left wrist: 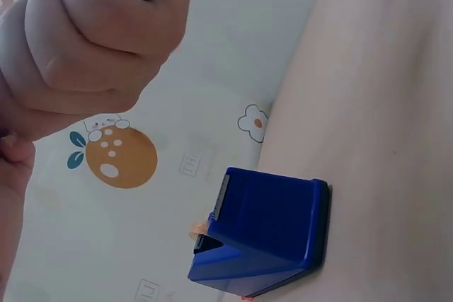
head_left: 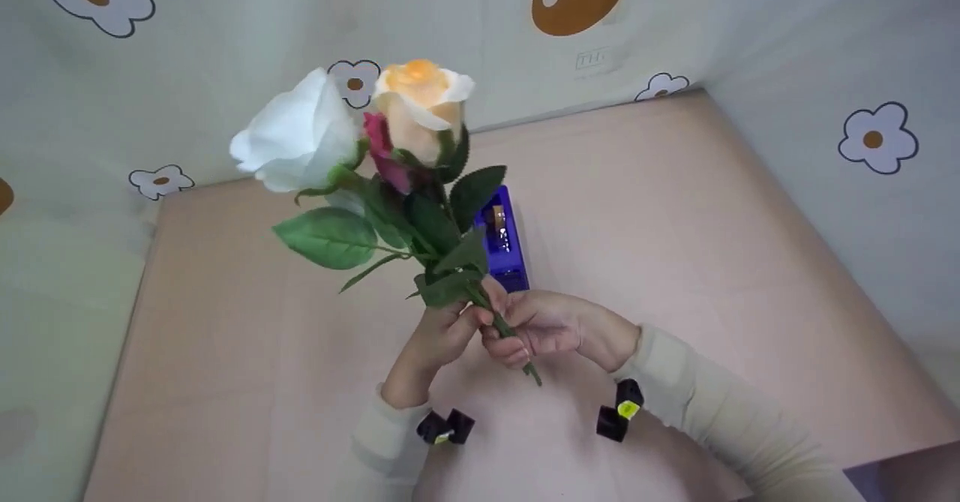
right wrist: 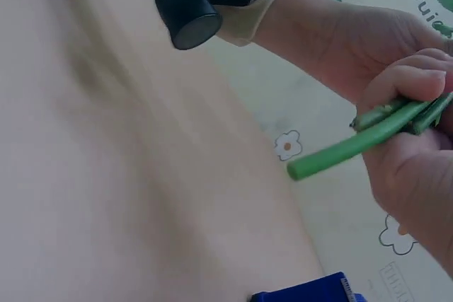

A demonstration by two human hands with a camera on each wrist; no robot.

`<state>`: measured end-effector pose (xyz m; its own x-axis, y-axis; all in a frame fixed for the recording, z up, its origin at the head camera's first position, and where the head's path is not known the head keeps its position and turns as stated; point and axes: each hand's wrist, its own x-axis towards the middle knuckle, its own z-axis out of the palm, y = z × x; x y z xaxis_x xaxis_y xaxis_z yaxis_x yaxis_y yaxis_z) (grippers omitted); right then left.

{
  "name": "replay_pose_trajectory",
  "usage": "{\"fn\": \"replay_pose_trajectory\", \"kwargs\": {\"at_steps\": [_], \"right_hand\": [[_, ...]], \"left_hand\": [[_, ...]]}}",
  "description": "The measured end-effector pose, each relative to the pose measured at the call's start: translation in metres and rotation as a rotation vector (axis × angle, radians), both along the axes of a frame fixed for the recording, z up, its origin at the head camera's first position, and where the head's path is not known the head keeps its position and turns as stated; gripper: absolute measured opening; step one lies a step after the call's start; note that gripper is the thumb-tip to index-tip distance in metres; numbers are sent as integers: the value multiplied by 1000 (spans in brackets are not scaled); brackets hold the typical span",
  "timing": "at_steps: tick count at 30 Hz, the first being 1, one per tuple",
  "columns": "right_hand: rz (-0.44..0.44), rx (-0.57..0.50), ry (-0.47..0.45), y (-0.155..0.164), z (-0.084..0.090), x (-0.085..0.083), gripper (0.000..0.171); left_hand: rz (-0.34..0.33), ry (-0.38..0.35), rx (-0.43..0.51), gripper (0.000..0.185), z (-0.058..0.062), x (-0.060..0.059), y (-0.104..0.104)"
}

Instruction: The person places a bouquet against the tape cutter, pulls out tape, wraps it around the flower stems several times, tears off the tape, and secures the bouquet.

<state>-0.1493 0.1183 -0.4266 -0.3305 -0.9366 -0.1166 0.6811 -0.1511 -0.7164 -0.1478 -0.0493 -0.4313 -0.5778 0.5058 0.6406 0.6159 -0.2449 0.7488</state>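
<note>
A small bunch of artificial-looking roses is held up over the table by both hands. It has a white rose (head_left: 304, 138), a peach rose (head_left: 420, 123) and a dark pink rose (head_left: 386, 153), partly hidden behind the peach one. My left hand (head_left: 444, 337) pinches the green stems (head_left: 504, 327) just below the leaves. Curled around the stems slightly lower and to the right are the fingers of my right hand (head_left: 551, 323). Cut stem ends (right wrist: 318, 162) stick out below the hands. Behind the bunch, a blue tape dispenser (head_left: 514, 243) stands on the table, partly covered by leaves.
The table (head_left: 712, 247) has a pale pinkish covering. Light cloth with flower and fruit prints (head_left: 787, 37) surrounds its back and sides. A black wrist camera (head_left: 620, 412) sits on the right sleeve, another (head_left: 445, 427) on the left.
</note>
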Motion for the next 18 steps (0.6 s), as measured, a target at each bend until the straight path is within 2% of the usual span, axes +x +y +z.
{"fn": "replay_pose_trajectory", "kwargs": {"at_steps": [2,3,4,5,7,10,11,13,16,18], "right_hand": [[-8,-9,30,0,-1,2,36],[-47,5,60,0,0,4,34],[-108,41,92,1,1,5,32],[-194,89,130,1,3,6,29],[-423,228,239,1,8,7,23],[-795,480,496,-3,12,8,23],[-907,551,595,-5,12,8,22],[-1076,652,803,-9,10,10,20],[-1213,706,1118,-14,5,14,14],[-1243,689,1227,-17,2,17,13]], "left_hand": [[-40,-16,-21,39,1,-2,-2],[-23,-34,-28,40,2,-3,-3],[17,-56,-31,42,2,-3,-3],[89,-77,-38,44,2,-2,-3],[282,-109,-51,51,0,0,0],[530,-199,-47,60,-1,7,10],[587,-232,-42,60,-1,10,15],[650,-315,-5,55,-1,14,25],[724,-439,53,41,1,19,38],[771,-471,66,31,1,21,41]]}}
